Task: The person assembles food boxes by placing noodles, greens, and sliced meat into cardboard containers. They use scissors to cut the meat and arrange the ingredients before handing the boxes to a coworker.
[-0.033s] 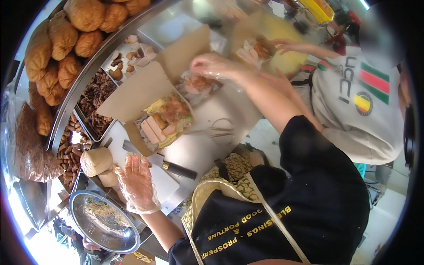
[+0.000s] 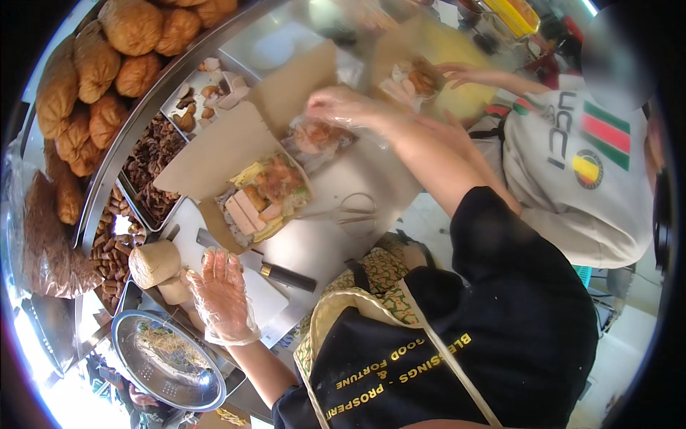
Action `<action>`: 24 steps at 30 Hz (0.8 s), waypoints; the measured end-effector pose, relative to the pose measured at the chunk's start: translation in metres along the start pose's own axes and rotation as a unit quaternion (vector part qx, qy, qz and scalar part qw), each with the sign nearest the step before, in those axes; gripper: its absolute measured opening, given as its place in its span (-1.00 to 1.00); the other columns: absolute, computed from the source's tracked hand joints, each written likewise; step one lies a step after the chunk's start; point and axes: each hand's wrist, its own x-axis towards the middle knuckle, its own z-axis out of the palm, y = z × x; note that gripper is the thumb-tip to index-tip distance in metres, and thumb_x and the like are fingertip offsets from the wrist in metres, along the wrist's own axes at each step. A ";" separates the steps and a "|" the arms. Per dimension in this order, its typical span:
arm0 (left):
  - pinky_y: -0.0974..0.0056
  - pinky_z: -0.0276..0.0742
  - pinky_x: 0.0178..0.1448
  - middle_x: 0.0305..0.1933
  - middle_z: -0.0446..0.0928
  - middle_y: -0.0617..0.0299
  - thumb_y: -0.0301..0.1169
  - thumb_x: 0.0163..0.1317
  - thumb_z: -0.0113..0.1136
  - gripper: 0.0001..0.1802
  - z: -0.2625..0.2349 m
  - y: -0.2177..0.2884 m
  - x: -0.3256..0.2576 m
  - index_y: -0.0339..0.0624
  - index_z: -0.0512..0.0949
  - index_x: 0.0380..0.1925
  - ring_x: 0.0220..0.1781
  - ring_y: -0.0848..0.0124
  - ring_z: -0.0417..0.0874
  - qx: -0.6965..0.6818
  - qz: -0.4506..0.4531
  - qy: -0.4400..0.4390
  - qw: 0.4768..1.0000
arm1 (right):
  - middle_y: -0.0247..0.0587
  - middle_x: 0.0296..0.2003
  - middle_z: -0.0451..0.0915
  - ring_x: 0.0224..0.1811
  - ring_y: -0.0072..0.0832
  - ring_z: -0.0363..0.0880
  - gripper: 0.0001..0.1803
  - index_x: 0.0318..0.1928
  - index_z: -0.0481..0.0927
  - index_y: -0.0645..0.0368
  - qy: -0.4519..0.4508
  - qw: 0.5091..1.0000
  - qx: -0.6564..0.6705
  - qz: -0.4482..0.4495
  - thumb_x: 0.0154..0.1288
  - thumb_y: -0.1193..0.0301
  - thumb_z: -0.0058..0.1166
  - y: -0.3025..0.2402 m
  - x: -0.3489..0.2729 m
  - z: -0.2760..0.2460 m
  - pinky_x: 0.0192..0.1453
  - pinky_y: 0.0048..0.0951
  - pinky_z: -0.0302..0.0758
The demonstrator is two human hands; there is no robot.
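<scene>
A: Where are the boxes, and how near the edge?
B: The front box (image 2: 218, 151) sits on the worktop (image 2: 307, 247), with bare metal between it and the near edge. The middle box (image 2: 300, 82) is just beyond it, toward the upper right.

A: Any other open room?
B: Yes, right of the front box, where only scissors (image 2: 341, 211) lie. Left is tighter: trays of dark meat (image 2: 152, 168) crowd the lid, with the curved metal rail (image 2: 107, 157) past them.

A: Which way do the boxes point?
B: Both lids stand open toward the upper left. The front tray's long axis runs lower left to upper right; the middle tray is partly covered, so I can't tell its axis.

A: And the hands?
B: The gloved right hand (image 2: 339, 107) is above the middle box and its browned food (image 2: 314, 136), fingers bent; I can't tell whether they grip anything. The gloved left hand (image 2: 223, 297) is free, fingers extended, over the white board (image 2: 268, 297), near a pale roll (image 2: 155, 263).

A: The knife (image 2: 288, 277)?
B: Just beside the left hand, handle toward the lower right, blade toward the upper left.
</scene>
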 end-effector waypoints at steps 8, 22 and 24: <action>0.12 0.56 0.38 0.20 0.45 0.03 0.00 0.42 0.14 -0.35 0.003 -0.016 0.000 -0.36 0.35 0.20 0.28 0.23 0.50 0.060 0.099 0.145 0.983 | -0.35 -0.38 0.64 -0.35 -0.56 0.55 -0.52 -0.11 0.71 0.12 0.267 0.930 0.194 0.163 0.32 -0.05 0.22 -0.021 -0.087 -0.078 -0.22 -0.43 0.49; 0.19 0.60 0.27 0.07 0.44 0.07 0.02 0.46 0.09 -0.39 0.026 -0.009 0.002 -0.35 0.38 0.17 0.09 0.23 0.53 0.156 0.038 0.147 0.976 | -0.11 -0.24 0.71 -0.24 -0.30 0.65 -0.55 -0.13 0.68 0.22 0.337 0.901 -0.211 0.174 0.45 0.05 0.01 0.092 -0.082 -0.138 -0.15 -0.18 0.52; 0.21 0.57 0.27 0.07 0.41 0.10 0.06 0.43 0.12 -0.36 0.017 -0.005 -0.002 -0.32 0.38 0.16 0.07 0.23 0.51 0.153 0.041 0.169 0.973 | -0.21 -0.22 0.72 -0.18 -0.37 0.66 -0.57 -0.12 0.70 0.17 0.384 0.886 -0.060 0.254 0.46 0.06 0.01 0.052 -0.085 -0.128 -0.13 -0.21 0.53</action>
